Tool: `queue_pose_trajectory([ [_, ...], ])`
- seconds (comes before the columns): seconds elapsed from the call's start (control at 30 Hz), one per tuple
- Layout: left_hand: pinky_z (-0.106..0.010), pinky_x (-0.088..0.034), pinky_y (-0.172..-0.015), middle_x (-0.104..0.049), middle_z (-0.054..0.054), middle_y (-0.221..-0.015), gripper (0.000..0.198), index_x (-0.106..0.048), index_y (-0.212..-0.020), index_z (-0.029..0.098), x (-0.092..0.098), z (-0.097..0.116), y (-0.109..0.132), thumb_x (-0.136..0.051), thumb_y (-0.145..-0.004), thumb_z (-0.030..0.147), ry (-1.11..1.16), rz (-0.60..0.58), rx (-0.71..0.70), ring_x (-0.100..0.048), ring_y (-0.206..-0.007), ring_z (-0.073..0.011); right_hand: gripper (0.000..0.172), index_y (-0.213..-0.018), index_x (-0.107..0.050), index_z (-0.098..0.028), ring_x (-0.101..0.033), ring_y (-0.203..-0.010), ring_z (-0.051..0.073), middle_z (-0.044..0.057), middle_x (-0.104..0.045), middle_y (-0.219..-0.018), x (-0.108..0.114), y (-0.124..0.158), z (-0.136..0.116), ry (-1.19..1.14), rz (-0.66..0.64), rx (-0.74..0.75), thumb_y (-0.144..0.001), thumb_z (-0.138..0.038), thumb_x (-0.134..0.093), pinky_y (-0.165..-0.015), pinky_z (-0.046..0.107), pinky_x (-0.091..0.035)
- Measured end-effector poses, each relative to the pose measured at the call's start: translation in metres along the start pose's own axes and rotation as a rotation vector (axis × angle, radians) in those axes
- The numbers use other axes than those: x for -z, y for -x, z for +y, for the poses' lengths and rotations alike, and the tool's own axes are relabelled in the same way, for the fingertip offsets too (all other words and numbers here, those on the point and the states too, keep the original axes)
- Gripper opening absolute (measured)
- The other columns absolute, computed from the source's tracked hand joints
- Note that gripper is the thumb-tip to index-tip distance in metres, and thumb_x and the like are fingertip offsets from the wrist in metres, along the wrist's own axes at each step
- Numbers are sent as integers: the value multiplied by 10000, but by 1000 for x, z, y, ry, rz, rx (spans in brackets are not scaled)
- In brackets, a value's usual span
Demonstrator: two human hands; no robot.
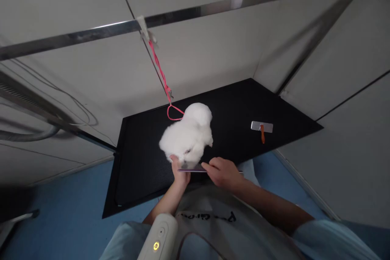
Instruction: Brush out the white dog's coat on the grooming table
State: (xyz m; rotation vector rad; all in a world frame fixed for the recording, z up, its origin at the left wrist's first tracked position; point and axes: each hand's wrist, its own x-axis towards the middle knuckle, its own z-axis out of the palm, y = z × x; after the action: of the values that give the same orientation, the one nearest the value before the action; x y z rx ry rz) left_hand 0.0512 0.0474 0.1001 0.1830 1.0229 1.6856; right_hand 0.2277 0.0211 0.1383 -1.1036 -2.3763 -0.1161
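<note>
A fluffy white dog (187,136) is on the black table, its head toward the far side. A pink loop leash (175,113) reaches down to the dog's neck area. My left hand (181,174) is closed on the fur at the dog's near end, thumb up; whether a leg is inside the grip is hidden. In my right hand (224,172) is a thin purple grooming comb (193,169), seen nearly edge-on, its far end at the fur by my left hand.
A slicker brush (262,128) with an orange handle lies on the right of the black grooming table (234,101). A metal bar (183,15) crosses above, the leash tied to it. At the left are a hose (30,135) and cables. A pale device (161,235) hangs near my chest.
</note>
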Motion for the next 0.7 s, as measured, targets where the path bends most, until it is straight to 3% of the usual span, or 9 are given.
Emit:
queue_pose_trajectory([
  [0.17,-304,-519,-880,-688,-102,-1106,531,-614,-1184,165,-6,5,-1,-310,-956,536,25,60,15,-664,-988,-197,288,-1120,-664,-191,-551,-715,139,49,-629,-795,-15,2,5,-12,91,-124,-908,-188,-468,-623,231,-412],
  [0.33,-271,-528,-856,-698,-81,-1088,518,-603,-1205,192,-9,11,1,-281,-968,520,66,34,24,-664,-987,-175,282,-1093,-681,-220,-561,-698,130,39,-632,-774,-34,-4,-2,-86,103,-32,-900,-189,-477,-637,224,-437],
  [0.43,-297,-521,-892,-697,-76,-1095,521,-605,-1206,203,-7,12,3,-316,-948,550,86,35,28,-648,-1033,-192,295,-1097,-675,-189,-591,-764,149,60,-646,-823,-42,-3,8,-115,180,-200,-911,-187,-445,-693,241,-469],
  [0.57,-294,-484,-957,-695,-79,-1092,526,-605,-1212,184,3,-1,5,-291,-963,525,108,38,41,-626,-1080,-182,291,-1091,-648,-167,-596,-804,185,79,-641,-868,-24,-4,37,-251,237,-462,-912,-240,-430,-737,296,-481],
  [0.7,-278,-453,-988,-681,-80,-1118,540,-600,-1216,180,11,-24,9,-250,-975,512,167,0,-15,-616,-1088,-166,275,-810,-620,-179,-543,-720,158,34,-598,-762,11,-50,45,-546,9,-425,-917,-335,-420,-691,274,-453],
])
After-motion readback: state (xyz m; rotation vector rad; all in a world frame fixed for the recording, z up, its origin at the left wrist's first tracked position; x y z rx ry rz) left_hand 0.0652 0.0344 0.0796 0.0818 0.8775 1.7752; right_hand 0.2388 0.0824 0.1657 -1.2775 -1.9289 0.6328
